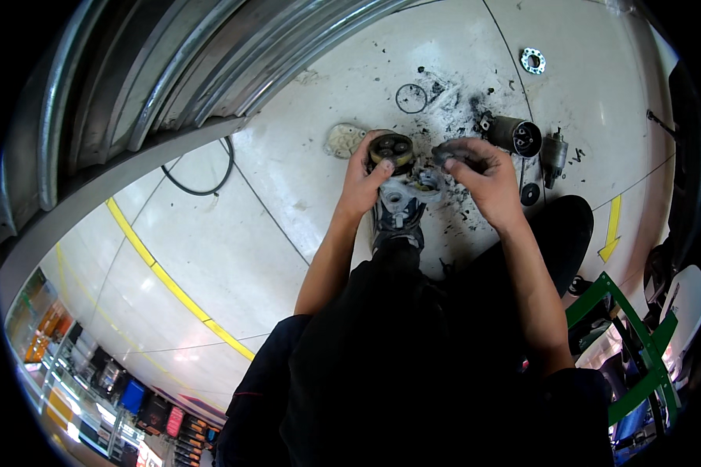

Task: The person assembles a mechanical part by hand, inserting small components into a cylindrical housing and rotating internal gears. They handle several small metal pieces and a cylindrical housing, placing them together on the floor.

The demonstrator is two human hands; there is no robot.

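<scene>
My left hand (360, 180) is wrapped round a dark, round planetary gear set (392, 148), with several gear wheels showing in its open face. To its right, my right hand (487, 177) is closed in a pinch with blackened fingertips; whatever it holds is too dark to make out. The two hands are apart. Below and between them lies a pale cast metal housing (428, 183), partly hidden, near my shoe (397, 218). A pale round cover (344, 140) rests on the floor just beyond my left hand.
A motor casing (514, 135), a smaller cylinder (554, 158) and a black washer (530, 194) lie at the right. Farther off are a thin ring (411, 99) and a round metal plate (533, 61). Black grime dirties the floor. A ribbed metal shutter (156, 86) curves along the left; a green frame (639, 342) stands lower right.
</scene>
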